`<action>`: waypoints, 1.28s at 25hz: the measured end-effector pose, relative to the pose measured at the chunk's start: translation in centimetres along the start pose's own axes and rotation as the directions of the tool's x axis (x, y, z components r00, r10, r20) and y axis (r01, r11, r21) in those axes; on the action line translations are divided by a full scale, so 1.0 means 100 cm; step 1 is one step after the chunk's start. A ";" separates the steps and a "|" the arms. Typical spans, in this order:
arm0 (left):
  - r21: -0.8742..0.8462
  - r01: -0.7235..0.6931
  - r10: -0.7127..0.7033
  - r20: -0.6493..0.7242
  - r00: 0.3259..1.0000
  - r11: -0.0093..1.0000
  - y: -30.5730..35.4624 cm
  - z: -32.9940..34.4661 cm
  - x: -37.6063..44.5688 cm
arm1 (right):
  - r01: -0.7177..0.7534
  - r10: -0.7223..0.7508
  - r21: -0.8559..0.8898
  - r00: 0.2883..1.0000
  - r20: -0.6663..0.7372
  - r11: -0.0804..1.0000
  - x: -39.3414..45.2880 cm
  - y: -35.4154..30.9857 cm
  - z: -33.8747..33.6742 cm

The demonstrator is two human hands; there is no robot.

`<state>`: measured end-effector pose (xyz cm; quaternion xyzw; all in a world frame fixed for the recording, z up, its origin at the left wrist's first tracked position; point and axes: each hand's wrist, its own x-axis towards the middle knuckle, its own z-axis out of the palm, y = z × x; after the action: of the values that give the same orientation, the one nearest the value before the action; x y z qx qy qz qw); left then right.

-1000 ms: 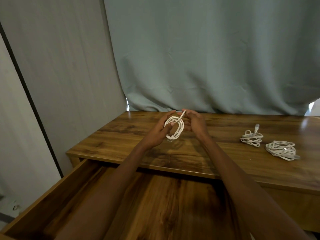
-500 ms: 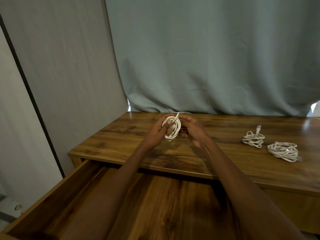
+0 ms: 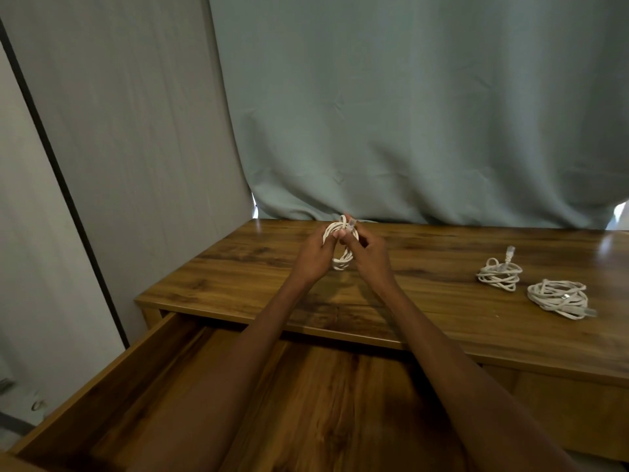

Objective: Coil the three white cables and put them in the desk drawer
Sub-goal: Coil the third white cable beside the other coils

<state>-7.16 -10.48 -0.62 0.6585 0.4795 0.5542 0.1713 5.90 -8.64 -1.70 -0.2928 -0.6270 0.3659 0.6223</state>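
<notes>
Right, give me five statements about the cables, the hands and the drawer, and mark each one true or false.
1. Both hands hold one coiled cable above the desk. True: the left hand and the right hand both grip it.
2. Two more white cables lie on the desk to the right. True: a smaller bundle and a larger bundle.
3. The drawer is closed. False: it is pulled open.
4. A cable already lies in the drawer. False: none shows in the visible part.
5. The two bundles on the desk are stacked. False: they lie side by side, apart.
</notes>
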 end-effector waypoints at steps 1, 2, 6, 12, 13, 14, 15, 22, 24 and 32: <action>0.012 0.004 -0.004 -0.003 1.000 1.000 -0.002 0.000 0.000 | 0.078 -0.086 -0.141 0.995 -0.055 0.987 -0.001 0.002 -0.001; 0.024 0.006 -0.006 -0.005 1.000 1.000 -0.003 0.000 -0.001 | 0.129 -0.159 -0.252 0.982 -0.104 0.959 -0.001 0.005 -0.002; 0.023 0.012 -0.012 -0.030 0.999 1.000 -0.004 0.003 -0.003 | 0.196 -0.300 -0.433 0.936 -0.185 0.880 -0.004 0.005 -0.005; -0.016 -0.008 0.008 -0.028 1.000 1.000 -0.003 -0.004 -0.004 | 0.139 -0.215 -0.318 0.952 -0.219 0.938 -0.010 -0.001 -0.008; -0.028 -0.021 0.020 -0.021 1.000 0.999 0.000 -0.004 -0.005 | 0.105 -0.147 -0.174 0.958 -0.245 0.979 -0.010 -0.003 -0.007; -0.042 -0.040 0.040 -0.015 0.999 0.998 0.002 -0.003 -0.006 | 0.070 -0.069 -0.009 0.960 -0.272 0.998 -0.008 -0.007 -0.007; -0.057 -0.063 0.062 -0.009 0.998 0.996 0.004 -0.001 -0.007 | 0.029 0.017 0.151 0.956 -0.294 0.988 -0.006 -0.012 -0.009; -0.135 -0.148 0.157 0.062 0.986 0.980 0.024 0.013 -0.007 | -0.287 0.476 0.660 0.871 -0.123 0.694 0.012 -0.025 -0.025; -0.121 -0.133 0.141 0.058 0.988 0.984 0.024 0.013 -0.006 | -0.306 0.482 0.666 0.871 -0.093 0.681 0.013 -0.023 -0.025; -0.082 -0.077 0.075 -0.027 0.997 0.994 0.018 0.011 -0.002 | -0.351 0.404 0.327 0.908 -0.111 0.877 -0.004 -0.024 -0.013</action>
<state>-5.34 -11.19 0.29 0.6620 0.4328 0.5875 0.1713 7.42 -10.15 0.01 -0.3431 -0.4373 0.5440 0.6286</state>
